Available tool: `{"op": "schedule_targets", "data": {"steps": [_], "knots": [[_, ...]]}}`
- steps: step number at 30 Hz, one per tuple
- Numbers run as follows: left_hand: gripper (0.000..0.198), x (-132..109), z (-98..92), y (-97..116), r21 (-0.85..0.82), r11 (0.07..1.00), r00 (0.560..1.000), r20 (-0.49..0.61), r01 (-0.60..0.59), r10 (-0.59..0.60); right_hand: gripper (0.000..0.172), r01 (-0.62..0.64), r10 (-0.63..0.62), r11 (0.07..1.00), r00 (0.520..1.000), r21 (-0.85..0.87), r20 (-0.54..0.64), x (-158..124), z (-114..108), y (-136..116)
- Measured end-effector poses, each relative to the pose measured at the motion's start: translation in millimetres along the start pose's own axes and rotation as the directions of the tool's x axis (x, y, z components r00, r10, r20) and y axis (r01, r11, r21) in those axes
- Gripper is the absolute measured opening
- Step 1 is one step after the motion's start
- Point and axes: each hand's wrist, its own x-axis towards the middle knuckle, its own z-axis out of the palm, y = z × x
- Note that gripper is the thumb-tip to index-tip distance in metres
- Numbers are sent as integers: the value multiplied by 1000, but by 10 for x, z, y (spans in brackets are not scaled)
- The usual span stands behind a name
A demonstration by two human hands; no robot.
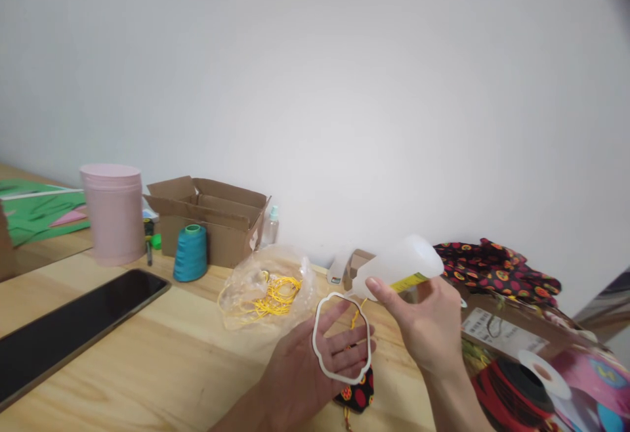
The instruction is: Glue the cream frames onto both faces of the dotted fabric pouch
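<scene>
A thin white frame (369, 346) with a wavy outline lies across the upturned palm and fingers of my left hand (315, 360), whose fingers are stretched out beneath it. My right hand (428, 320) is wrapped round a translucent white squeeze bottle (401, 264) with a yellow label. The bottle is tipped, its nozzle pointing down and left at the frame's top edge; whether they touch I cannot tell. Below the left fingers lies a dark patterned fabric piece (361, 396) with yellow cord, partly hidden by the hand.
A plastic bag with yellow cord (275, 297) lies beyond my left hand. Behind stand a teal thread cone (190, 255), an open cardboard box (216, 238) and a pink canister (113, 215). A phone (79, 330) lies left. Patterned fabric (502, 271) and a ribbon spool (516, 389) crowd the right.
</scene>
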Motion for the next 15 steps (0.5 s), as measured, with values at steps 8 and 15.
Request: {"op": "schedule_targets", "data": {"steps": [8,15], "knots": [[55,0,-1,-5,-1,1000,1000,-9,-1,1,20,13,-13,999,1000,-35,10,1,5,12],[59,3,-8,4,-22,1000,1000,-18,-1,1,19,25,-24,1000,1000,-19,15,-4,7,31]]}}
